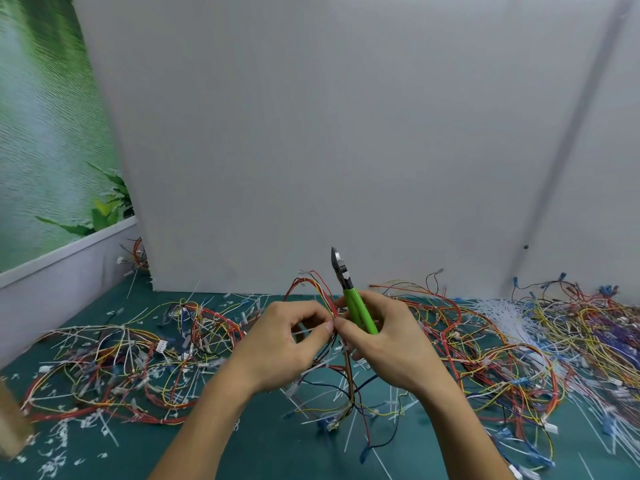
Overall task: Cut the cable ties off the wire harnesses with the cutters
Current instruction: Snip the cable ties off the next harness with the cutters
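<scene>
A wire harness [348, 375] of red, yellow, black and white wires hangs between my hands above the green mat. My left hand [287, 344] pinches a white cable tie [308, 330] on the harness between thumb and forefinger. My right hand [384, 337] grips the green-handled cutters [356, 306], whose jaws point up and away from the wires. The thumb and forefinger of that hand also pinch the harness right beside my left fingertips.
Piles of tangled harnesses lie on the green mat [270, 441] at left [121, 368] and right [502, 358]. A bundle of white cable ties [509, 317] lies at the right. Cut tie scraps [59, 441] litter the front left. A white wall panel [346, 133] stands close behind.
</scene>
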Available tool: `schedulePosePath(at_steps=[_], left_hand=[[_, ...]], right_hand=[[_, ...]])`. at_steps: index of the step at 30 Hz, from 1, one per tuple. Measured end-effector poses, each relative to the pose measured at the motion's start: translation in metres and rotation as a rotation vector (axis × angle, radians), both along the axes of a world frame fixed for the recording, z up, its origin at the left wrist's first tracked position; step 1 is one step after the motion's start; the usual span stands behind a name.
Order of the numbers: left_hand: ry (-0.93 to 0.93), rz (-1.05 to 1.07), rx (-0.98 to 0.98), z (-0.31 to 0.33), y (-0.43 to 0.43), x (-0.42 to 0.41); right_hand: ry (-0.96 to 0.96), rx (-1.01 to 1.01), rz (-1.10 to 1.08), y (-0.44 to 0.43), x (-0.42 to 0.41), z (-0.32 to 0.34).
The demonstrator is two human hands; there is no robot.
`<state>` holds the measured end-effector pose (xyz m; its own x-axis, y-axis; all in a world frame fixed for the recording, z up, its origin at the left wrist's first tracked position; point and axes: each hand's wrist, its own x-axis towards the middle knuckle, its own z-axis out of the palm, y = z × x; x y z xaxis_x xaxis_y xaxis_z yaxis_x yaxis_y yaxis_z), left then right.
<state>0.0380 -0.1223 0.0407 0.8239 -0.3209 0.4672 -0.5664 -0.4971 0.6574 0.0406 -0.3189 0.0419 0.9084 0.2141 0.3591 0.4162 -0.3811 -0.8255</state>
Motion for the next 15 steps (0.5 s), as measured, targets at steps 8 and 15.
schedulePosePath(at_steps=[8, 15], left_hand=[[-0.039, 0.004, 0.045, 0.0004, -0.0020, 0.0000], [-0.031, 0.023, 0.029, -0.0020, -0.0055, 0.0022]], right_hand=[[-0.054, -0.029, -0.003, 0.0004, -0.0007, -0.0018], [-0.160, -0.193, 0.015, 0.0040, -0.0005, -0.0051]])
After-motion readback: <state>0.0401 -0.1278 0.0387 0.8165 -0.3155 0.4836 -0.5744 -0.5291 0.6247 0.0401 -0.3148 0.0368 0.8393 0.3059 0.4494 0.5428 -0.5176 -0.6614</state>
